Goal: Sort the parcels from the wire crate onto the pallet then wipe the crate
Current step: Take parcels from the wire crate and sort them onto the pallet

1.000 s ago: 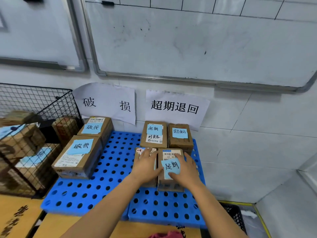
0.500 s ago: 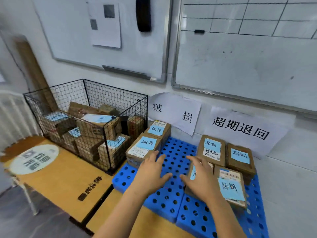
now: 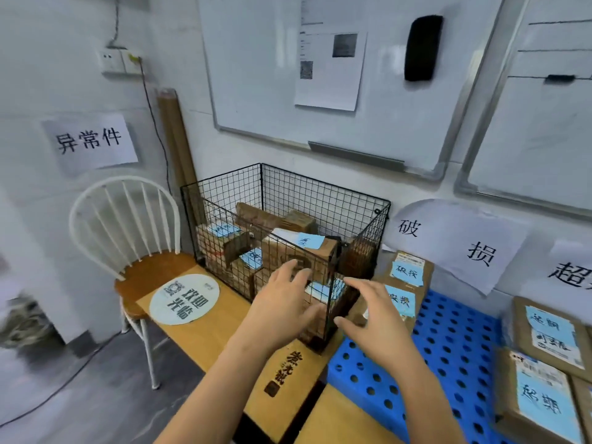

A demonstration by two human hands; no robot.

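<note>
Change: one second back both hands rest on a parcel in the right-hand group. Now they are off it, and our view and arms swing left toward the wire crate (image 3: pixel 323 193).
Left hand (image 3: pixel 282 302): in front of the crate's near mesh wall, fingers spread and loosely bent, the grip holds nothing.
Right hand (image 3: pixel 376 322): by the crate's near right corner, fingers spread, the grip is likewise empty.
Wire crate: stands on the wooden worktop (image 3: pixel 205 338), just beside the blue pallet (image 3: pixel 448 341). Several cardboard parcels are piled inside, and the top parcel (image 3: pixel 301 251) lies tilted with a blue note on it.
Blue pallet: two noted parcels (image 3: pixel 407 274) sit at its back left under the 破损 sign (image 3: pixel 448 241). Another group (image 3: pixel 551 334) sits at the right, partly cut off by the frame edge.
Meaning: we judge the last parcel set down and a fresh pick starting. Sorting is partway done and the wipe is not yet begun.
Next move: the hands probably must rise over the rim, since the mesh blocks a frontal reach.
Cloth: we see none.
</note>
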